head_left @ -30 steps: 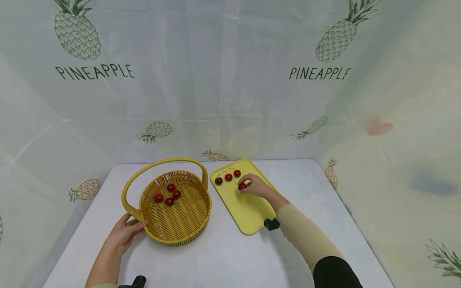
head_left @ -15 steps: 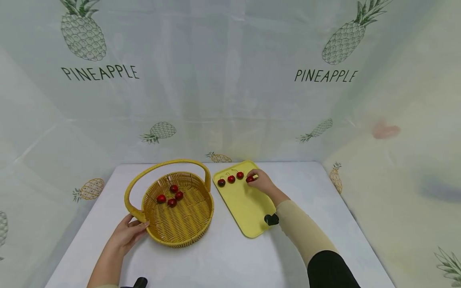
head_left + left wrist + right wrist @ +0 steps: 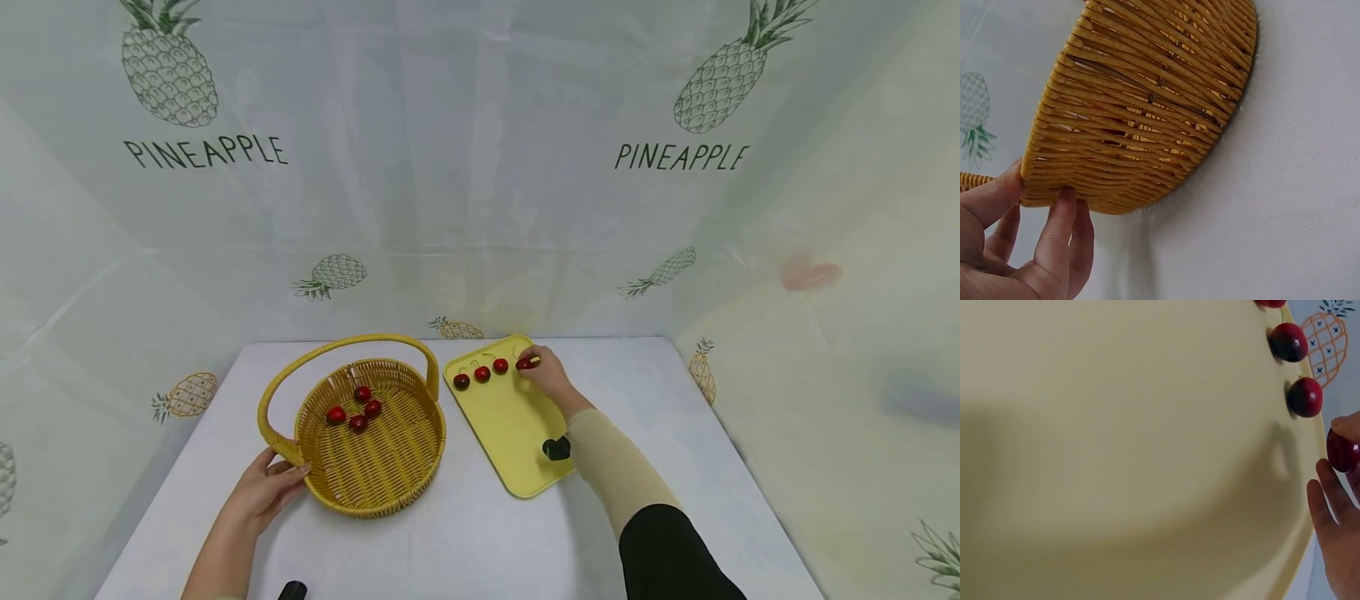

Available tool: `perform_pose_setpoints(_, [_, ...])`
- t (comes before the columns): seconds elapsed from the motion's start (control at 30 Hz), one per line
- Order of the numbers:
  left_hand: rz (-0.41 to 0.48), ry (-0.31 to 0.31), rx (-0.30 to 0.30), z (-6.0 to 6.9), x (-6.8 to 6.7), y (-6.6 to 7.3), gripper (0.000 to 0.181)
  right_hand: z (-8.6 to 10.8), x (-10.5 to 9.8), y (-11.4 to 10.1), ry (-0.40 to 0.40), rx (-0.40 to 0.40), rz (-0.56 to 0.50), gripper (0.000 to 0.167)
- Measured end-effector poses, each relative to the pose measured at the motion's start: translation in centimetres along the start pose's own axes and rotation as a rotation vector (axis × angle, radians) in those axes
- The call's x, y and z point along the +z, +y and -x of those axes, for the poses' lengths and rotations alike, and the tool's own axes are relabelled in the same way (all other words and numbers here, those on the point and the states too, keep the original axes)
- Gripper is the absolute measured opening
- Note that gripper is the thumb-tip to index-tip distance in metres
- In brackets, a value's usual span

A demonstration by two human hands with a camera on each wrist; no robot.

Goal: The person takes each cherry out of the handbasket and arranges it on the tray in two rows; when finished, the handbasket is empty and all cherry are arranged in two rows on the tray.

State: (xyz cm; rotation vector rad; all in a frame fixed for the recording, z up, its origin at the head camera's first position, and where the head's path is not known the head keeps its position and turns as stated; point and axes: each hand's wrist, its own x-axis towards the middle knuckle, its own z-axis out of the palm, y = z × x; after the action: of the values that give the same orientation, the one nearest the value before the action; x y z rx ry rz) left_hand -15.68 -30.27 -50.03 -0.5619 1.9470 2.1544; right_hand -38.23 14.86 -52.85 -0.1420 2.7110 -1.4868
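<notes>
My left hand [image 3: 258, 493] grips the rim of a yellow wicker basket [image 3: 408, 492] near the foot of its handle. In the left wrist view the thumb is at the rim and the fingers press the outer wall of the basket [image 3: 1141, 119]. Several red cherries [image 3: 358, 423] lie inside, toward the left. Over the far right corner of a yellow tray [image 3: 517, 450], my right hand [image 3: 551, 375] pinches a dark red cherry [image 3: 1341, 451] between thumb and fingers. A row of 3 cherries [image 3: 482, 374] with stems lies along the tray's far end, left of that hand.
Basket and tray stand side by side on a white table [image 3: 480, 550], with a narrow gap between them. The basket's handle [image 3: 352, 338] arches up at its far left side. Behind the table hangs a pineapple-print curtain [image 3: 480, 183].
My right hand, pinching the cherry, has moved away from me and rightward to the tray's far end. The left hand stays on the basket. The head view has shifted slightly.
</notes>
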Motion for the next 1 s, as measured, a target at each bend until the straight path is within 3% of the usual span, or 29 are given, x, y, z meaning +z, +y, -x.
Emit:
perform_pose_setpoints(0.37, [-0.009,0.007,0.0,0.0,-0.3,-0.2,0.085,-0.8,1.1,0.5,0.099,0.015,0.025,0.026])
perform_pose_setpoints(0.63, [0.003,0.001,0.008,0.1,0.0,-0.3,0.085,-1.1,1.5,0.3,0.095,0.038,0.03,0.026])
perform_pose_setpoints(1.0, [0.016,0.007,0.018,0.1,0.1,-0.2,0.086,-3.1,2.3,1.0,0.073,0.03,0.057,0.025])
